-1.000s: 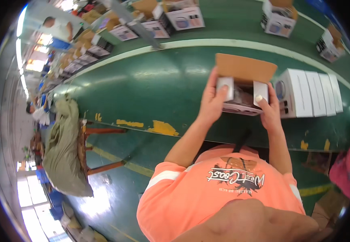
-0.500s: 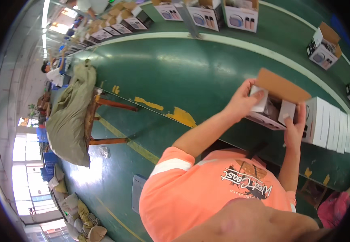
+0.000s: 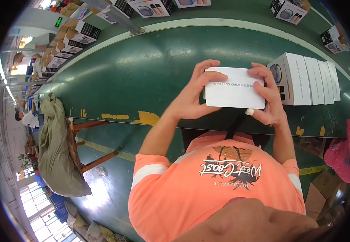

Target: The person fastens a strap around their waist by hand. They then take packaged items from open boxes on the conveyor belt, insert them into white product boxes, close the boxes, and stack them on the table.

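As hands (image 3: 193,96) (image 3: 272,99) grip, box (image 3: 233,96) now closed

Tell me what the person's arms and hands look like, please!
The short, coral-orange left sleeve and right sleeve each have a white band. The left hand and right hand wear no gloves. The right thumb's tip shows something whitish, too small to identify.

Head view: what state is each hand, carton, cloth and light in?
Held white carton: closed on its visible side
Left hand: gripping held carton
Right hand: gripping held carton
White carton row: closed, side by side
Upper-left cartons: flaps open
Olive cloth: draped, creased
Ceiling lights: lit
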A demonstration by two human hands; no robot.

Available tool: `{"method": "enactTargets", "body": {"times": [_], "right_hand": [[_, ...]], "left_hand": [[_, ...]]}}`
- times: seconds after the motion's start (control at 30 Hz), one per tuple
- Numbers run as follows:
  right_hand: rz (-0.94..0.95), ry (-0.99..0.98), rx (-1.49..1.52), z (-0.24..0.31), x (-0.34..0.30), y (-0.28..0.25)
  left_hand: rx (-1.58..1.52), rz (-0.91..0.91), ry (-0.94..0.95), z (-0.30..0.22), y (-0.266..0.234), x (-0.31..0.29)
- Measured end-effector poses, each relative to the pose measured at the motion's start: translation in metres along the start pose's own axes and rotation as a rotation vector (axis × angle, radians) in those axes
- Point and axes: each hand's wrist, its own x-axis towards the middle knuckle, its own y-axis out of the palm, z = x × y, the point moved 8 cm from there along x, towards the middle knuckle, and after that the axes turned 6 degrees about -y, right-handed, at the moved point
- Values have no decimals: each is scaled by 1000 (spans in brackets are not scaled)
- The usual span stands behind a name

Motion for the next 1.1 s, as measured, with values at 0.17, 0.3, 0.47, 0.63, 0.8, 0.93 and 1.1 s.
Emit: {"method": "enactTargets", "body": {"times": [0.17, 0.3, 0.47, 0.63, 0.8, 0.93, 1.1], "right_hand": [[151, 103, -152, 3, 6, 3], [155, 59, -175, -1, 4, 8], [154, 78, -135, -1, 11, 3], [195, 110, -169, 4, 15, 3], [259, 111, -220, 6, 18, 2], [295, 121, -230, 3, 18, 1], [291, 113, -205, 3, 20, -1]], "left_hand": [[378, -44, 164, -12, 1, 0], [394, -117, 211, -12, -2, 0], [387, -126, 211, -18, -5, 3], [496, -126, 241, -23, 0, 1], [551, -94, 236, -28, 0, 2], [624, -81, 252, -30, 0, 6], [676, -113, 296, -28, -1, 8]]}}
